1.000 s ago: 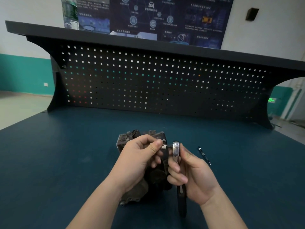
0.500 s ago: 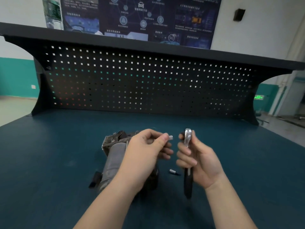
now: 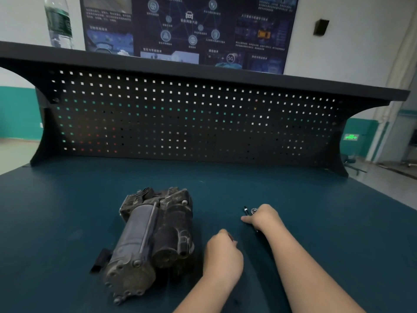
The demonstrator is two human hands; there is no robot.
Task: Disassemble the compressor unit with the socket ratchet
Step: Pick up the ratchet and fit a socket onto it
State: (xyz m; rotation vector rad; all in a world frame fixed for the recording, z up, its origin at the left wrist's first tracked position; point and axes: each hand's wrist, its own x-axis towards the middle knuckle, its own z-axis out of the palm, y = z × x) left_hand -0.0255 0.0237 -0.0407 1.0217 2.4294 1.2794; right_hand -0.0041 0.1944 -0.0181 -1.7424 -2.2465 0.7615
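Compressor unit: a grimy grey-and-black cast-metal compressor unit [image 3: 155,236] with a ribbed head at its far end and a smooth grey cylinder along its left side; it lies lengthwise on the dark teal bench mat [image 3: 67,211], left of both hands and touched by neither.
Handling: it looks heavy and rigid, so it should stay put under moderate torque, though I would steady it by the grey cylinder or the blocky far end. The dusty, possibly oily casting may be slippery, and the black bracket at its near left corner looks the most breakable part.
Ratchet: the chrome-headed socket ratchet with a black handle [image 3: 254,211] lies on the mat to the right, its head just past the right hand's knuckles and most of its handle hidden beneath that hand.
Right hand: the right hand [image 3: 262,218] lies low on the ratchet, one finger stretched left along the mat; whether the others still curl round the handle cannot be told.
Left hand: the left hand [image 3: 223,256] hovers near the mat just right of the compressor, fingers curled in. Something small and dark shows at its fingertips, too small to say if it is pinched.
Small part: a short dark bit [image 3: 245,209] lies just left of the ratchet head.
Change: half a second ago both hands were raised, the left pinching a small silver piece beside the upright ratchet in the right. Now both are down at the mat and the ratchet is laid flat.
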